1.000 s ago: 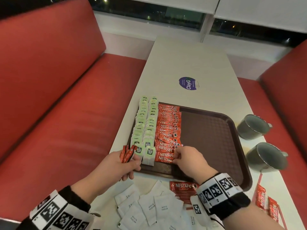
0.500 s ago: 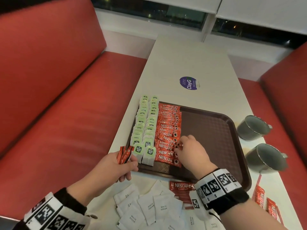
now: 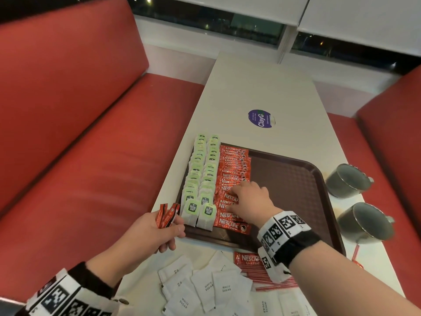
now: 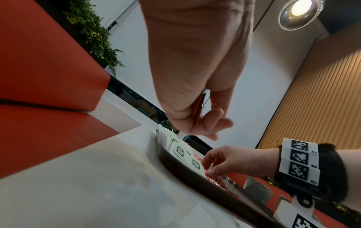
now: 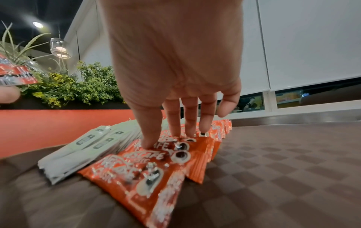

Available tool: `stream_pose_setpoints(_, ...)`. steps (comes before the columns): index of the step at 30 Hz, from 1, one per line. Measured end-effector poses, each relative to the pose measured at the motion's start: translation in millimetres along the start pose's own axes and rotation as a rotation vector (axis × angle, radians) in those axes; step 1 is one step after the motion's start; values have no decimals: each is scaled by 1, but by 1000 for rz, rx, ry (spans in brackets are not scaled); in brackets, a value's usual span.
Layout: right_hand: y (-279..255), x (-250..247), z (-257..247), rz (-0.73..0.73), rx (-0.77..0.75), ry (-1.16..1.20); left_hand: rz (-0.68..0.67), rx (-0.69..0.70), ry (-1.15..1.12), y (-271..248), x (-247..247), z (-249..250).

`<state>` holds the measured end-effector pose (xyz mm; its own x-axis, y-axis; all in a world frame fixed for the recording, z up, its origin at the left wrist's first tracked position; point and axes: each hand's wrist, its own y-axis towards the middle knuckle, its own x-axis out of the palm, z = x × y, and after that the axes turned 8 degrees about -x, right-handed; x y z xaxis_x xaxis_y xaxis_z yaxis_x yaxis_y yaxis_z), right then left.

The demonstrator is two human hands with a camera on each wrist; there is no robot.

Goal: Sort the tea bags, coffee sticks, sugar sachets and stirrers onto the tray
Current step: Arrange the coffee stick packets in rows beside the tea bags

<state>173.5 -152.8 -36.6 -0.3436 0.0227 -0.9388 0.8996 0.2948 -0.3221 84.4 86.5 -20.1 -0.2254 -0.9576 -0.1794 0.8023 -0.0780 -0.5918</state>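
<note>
Tray [image 3: 296,192]: right hand [image 3: 249,201] flat, fingers pressed on its coffee sticks [image 3: 232,174]; left hand [image 3: 151,233] beside it, gripped 2 sticks [image 3: 167,215].

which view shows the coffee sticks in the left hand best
The head view: the left hand grips two red coffee sticks, fully visible. The left wrist view shows a red sliver; the right wrist view catches their blurred ends at its left edge.

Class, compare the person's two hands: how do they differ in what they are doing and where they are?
The left hand grips a few red coffee sticks off the brown plastic tray; the right hand holds nothing. The left hand's fingers curl; the right hand's straight fingers press the row of red coffee sticks on the tray. Both wear black-and-white patterned wristbands.
</note>
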Motion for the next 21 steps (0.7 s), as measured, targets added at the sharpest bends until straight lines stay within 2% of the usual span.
stream_pose_setpoints(5, -1, 0, -3, 17, -13, -3, 6, -13, -3, 0, -1, -2)
stream_pose_setpoints(9, 1, -7, 5, 111, 55, 68, -2, -9, -19, -1, 0, -1)
stream_pose_setpoints(15, 7, -10, 15, 6, 86, -45, -4, -13, -11, -3, 2, 2)
stream_pose_setpoints(21, 5, -11, 14, 74, 114, -83, 1, -26, -28, -3, 0, 3)
